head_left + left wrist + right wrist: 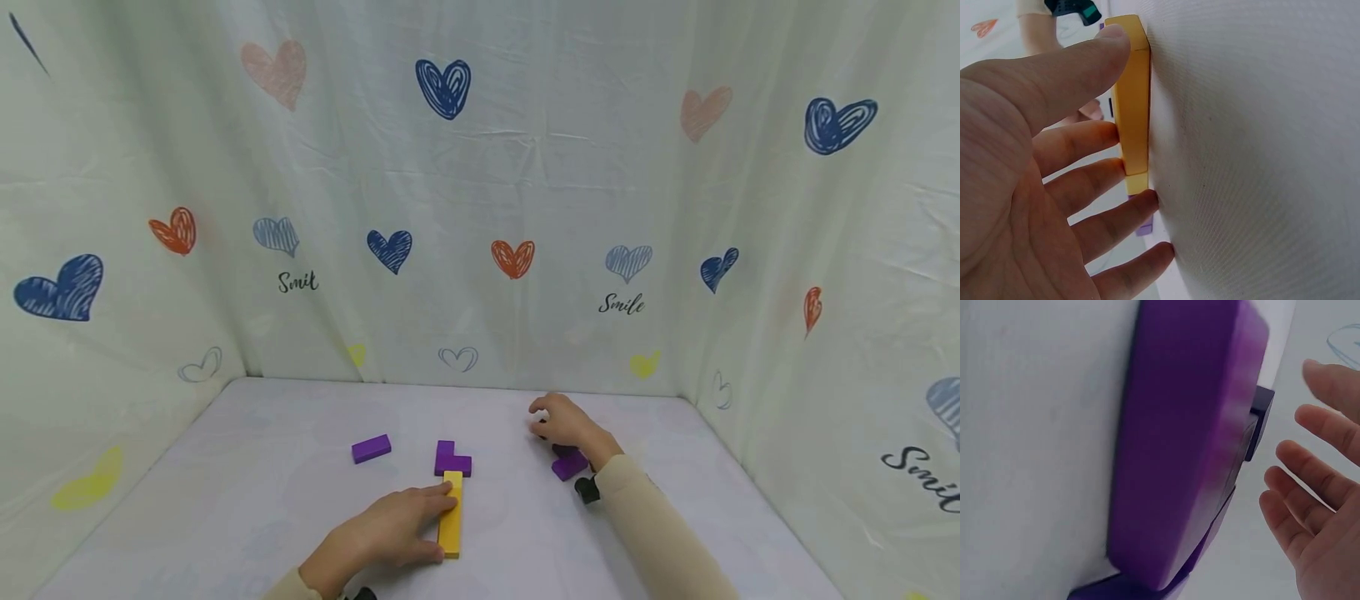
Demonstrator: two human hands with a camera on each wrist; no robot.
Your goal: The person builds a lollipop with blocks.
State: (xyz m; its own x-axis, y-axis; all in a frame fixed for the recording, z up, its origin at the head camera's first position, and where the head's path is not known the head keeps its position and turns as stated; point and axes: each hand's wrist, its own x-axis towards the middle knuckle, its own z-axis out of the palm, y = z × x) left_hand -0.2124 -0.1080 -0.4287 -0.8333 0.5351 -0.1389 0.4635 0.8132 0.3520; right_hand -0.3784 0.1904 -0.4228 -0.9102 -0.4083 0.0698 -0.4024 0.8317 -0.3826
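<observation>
My left hand (401, 527) lies along the left side of a long yellow block (451, 529). In the left wrist view, its thumb presses the near end and its nearly straight fingers (1094, 139) touch the side. A seam shows toward the far end of the yellow strip. Beyond that end, a purple L shape (445, 462) adjoins it. My right hand (568, 421) hovers at the back right above dark and purple blocks. In the right wrist view its fingers (1297, 519) are loosely bent with nothing between them, beside a large purple block (1179, 425).
A lone purple block (371, 448) lies left of the L shape. Under the right wrist are a purple block (568, 467) and darker pieces, partly hidden by the hand. White curtains printed with hearts (442, 87) border the white tabletop (247, 483) at the back and sides.
</observation>
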